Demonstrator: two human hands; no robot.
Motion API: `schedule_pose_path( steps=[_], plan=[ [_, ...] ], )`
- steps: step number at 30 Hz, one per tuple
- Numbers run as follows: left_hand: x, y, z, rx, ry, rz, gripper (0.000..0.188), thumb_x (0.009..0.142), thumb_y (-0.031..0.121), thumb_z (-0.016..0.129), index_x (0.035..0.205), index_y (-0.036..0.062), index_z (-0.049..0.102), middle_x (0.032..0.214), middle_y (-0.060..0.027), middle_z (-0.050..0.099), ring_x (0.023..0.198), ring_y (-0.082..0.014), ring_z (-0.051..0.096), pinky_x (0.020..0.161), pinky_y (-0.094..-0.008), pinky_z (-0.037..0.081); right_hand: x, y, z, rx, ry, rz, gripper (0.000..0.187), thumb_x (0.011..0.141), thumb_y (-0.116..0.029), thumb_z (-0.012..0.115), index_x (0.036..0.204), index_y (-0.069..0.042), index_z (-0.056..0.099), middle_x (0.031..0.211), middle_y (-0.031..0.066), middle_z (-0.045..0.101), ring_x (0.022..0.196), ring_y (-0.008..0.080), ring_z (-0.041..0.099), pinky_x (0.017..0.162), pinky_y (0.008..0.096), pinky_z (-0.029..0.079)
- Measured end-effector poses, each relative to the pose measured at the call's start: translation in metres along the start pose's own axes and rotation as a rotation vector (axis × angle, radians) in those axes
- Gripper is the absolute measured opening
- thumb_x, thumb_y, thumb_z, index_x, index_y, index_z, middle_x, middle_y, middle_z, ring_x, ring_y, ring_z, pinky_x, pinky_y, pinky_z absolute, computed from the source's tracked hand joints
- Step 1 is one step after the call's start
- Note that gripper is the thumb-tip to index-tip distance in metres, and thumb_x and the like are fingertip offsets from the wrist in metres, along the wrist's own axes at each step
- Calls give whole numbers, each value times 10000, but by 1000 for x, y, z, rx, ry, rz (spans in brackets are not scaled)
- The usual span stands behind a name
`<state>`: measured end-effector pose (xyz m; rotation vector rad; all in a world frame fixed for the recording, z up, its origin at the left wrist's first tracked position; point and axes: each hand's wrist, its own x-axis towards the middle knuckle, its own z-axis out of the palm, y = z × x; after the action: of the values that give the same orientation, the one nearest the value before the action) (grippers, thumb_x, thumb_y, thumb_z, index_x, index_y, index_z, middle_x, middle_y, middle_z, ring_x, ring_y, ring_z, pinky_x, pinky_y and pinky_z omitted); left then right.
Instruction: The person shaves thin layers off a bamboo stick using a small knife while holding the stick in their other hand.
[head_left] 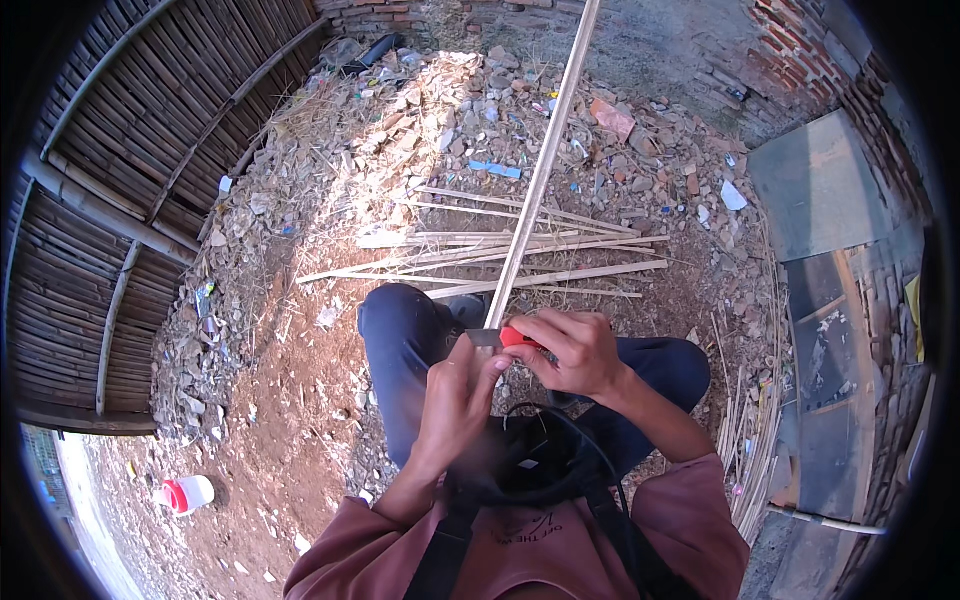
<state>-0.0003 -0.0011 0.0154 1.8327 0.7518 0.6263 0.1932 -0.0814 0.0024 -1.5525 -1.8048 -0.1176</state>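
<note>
A long pale bamboo strip (540, 170) runs from my lap up and away past the top of the view. My left hand (455, 400) grips its near end, thumb against a grey blade (484, 338) that lies across the strip. My right hand (575, 352) is closed on the red handle of that knife (517, 337), just right of the strip. Both hands meet above my knees in dark blue trousers (400, 335).
Several split bamboo strips (500, 255) lie on the reddish dirt ahead. Rubble and litter (440, 110) pile up beyond them. A bamboo fence (130, 180) stands left, brick wall and slabs (830, 200) right. A white jug with a red cap (183, 494) lies lower left.
</note>
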Motion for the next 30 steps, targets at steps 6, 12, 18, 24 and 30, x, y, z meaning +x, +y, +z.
schedule_pose_path(
  steps=[6,12,18,24,30],
  plan=[
    [0,4,5,47,51,42,239,1047,164,707,998,-36,585,665,-181,625,537,-349,590,537,-405,456,2,-5,-1,-30,33,18,286,916,-279,793,1121,-82,763,851,61,724,638,253,714,555,365,554],
    [0,7,6,61,58,1,286,1051,173,703,936,-28,536,650,-198,605,543,-389,599,527,-416,456,3,-9,-3,-65,37,42,281,910,-269,792,1143,-123,738,791,41,661,640,237,704,563,374,559],
    [-2,7,4,108,61,0,278,1058,188,694,953,-27,552,648,-207,598,547,-402,601,525,-423,450,4,-6,-2,-58,71,27,278,907,-261,800,1117,-83,763,835,58,726,614,248,701,537,364,547],
    [-4,10,2,105,62,-8,244,1063,186,682,987,-19,573,660,-214,613,581,-427,629,535,-430,458,6,-7,-4,-69,35,44,273,903,-258,805,1107,-80,764,847,64,735,631,254,713,549,363,557],
    [-5,9,0,130,68,9,241,1060,185,686,995,-17,572,659,-211,619,599,-438,649,541,-441,461,9,-6,-5,-49,48,37,269,905,-257,803,1101,-77,765,849,66,736,645,254,722,560,360,565]
  ],
)
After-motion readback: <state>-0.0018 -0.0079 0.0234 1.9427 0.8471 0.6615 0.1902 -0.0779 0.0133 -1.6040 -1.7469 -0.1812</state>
